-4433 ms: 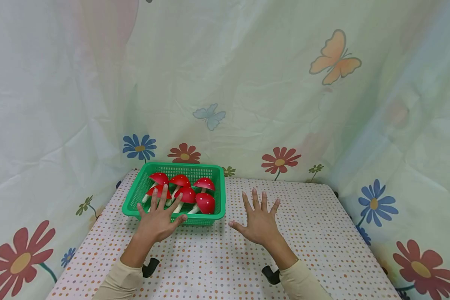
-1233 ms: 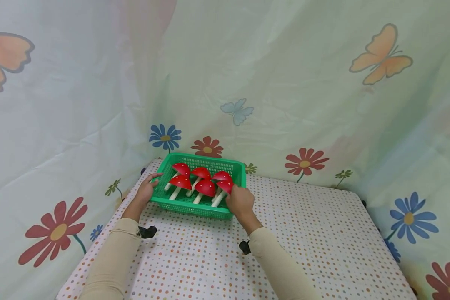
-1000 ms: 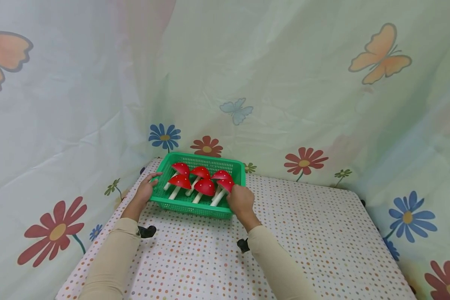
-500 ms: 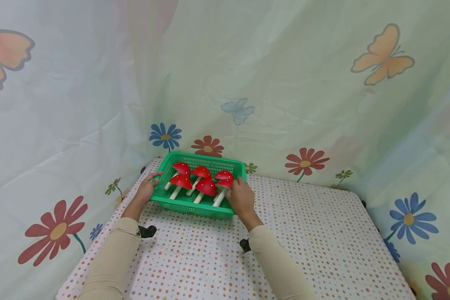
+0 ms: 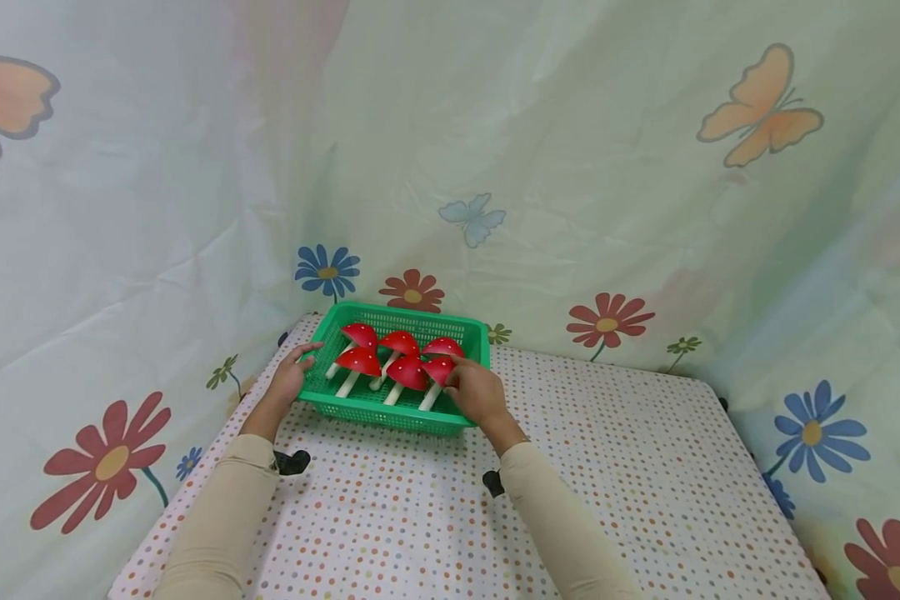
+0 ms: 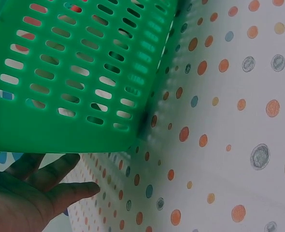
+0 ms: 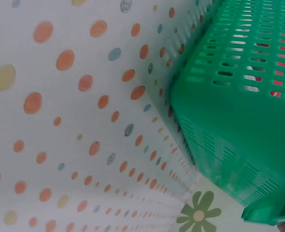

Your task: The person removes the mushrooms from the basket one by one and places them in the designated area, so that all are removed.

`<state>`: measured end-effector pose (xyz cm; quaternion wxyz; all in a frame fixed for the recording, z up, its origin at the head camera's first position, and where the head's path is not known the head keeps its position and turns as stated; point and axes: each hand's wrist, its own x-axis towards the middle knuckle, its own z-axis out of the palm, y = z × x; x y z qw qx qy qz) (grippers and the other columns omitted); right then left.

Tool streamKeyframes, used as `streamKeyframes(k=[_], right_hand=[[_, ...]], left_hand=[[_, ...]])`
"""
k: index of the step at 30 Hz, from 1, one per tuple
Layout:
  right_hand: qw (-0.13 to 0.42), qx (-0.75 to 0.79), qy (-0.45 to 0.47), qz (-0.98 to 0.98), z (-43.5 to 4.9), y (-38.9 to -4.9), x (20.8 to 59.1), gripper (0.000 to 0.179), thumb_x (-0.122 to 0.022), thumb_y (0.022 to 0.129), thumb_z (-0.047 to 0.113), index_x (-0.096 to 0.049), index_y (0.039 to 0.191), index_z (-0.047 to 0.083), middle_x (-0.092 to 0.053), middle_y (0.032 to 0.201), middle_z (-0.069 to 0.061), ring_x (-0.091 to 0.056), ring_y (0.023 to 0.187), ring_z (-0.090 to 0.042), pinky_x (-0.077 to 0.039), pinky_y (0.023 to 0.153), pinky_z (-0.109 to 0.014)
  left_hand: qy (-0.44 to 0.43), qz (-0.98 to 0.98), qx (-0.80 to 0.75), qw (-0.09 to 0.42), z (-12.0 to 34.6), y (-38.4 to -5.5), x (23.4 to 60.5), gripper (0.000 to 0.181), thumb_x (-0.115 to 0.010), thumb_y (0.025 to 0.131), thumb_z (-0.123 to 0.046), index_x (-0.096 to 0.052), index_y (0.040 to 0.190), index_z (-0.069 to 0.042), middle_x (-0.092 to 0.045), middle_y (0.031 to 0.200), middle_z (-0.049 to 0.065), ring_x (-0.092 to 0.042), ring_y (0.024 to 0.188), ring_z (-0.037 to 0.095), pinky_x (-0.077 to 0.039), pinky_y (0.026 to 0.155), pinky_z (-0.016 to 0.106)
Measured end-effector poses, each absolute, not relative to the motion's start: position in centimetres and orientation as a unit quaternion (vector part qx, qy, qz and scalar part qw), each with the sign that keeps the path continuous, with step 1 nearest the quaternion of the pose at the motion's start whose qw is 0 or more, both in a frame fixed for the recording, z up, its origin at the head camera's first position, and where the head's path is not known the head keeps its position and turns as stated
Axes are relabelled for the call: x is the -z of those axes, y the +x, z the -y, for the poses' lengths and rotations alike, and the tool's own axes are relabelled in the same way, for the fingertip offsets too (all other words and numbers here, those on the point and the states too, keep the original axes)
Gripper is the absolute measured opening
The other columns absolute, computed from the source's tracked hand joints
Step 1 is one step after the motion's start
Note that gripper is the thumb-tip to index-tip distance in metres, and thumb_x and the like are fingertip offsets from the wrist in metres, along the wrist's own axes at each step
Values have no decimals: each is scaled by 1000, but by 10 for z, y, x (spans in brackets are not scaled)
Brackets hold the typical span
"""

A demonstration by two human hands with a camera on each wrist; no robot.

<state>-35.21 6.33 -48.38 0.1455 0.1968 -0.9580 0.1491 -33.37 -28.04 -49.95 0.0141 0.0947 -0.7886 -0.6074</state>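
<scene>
A green plastic basket [image 5: 378, 409] stands at the back left of the table, with several toy mushrooms [image 5: 359, 361] lying in it, red caps with white dots on white stems. At its right front corner my right hand [image 5: 482, 392] pinches the cap edge of the front-right mushroom [image 5: 435, 369]; in the right wrist view almost all of that hand is hidden behind the basket [image 7: 239, 116]. My left hand [image 5: 288, 379] rests at the left rim, a finger over the edge. The left wrist view shows fingers of this hand [image 6: 31, 198] extended below the rim, outside the wall.
A white tablecloth [image 5: 390, 517] with coloured dots covers the table. Behind and beside it hangs a pale curtain [image 5: 570, 208] printed with flowers and butterflies. Black wrist devices [image 5: 292, 462] sit under both sleeves.
Both spread hands have come to the basket, the left at its rim, the right at the front-right mushroom. Over the last half second that mushroom's cap has shifted slightly left with my right hand.
</scene>
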Motion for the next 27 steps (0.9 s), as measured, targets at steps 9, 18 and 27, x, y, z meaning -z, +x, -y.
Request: streamKeyframes(k=[9,18,27], right_hand=[[88,-77,220,968,-59,-356,477,29,-85,62,31,-59,67,20,-65,116,1,-59,73,-14,-43,50,-24],[125,-11,206,971,-59,-356,480,39,-78,69,31,-53,96,16,-61,75,2,-58,64,-15,-48,51,-30],[155,-135,213,955,-64,-357,483,23,-61,81,22,-51,102,19,-51,67,7,-44,54,-9,-33,43,-22]], left_hand=[[94,789,607,16,282,-335,502,38,-33,100,-22,-41,138,-22,-15,155,5,-10,141,33,-11,111,56],[100,783,614,11,280,-336,504,38,-33,100,-26,-41,137,-25,-15,155,4,-11,141,32,-12,111,56],[100,786,610,10,281,-332,498,38,-33,100,-24,-40,138,-24,-14,155,5,-11,141,33,-12,111,56]])
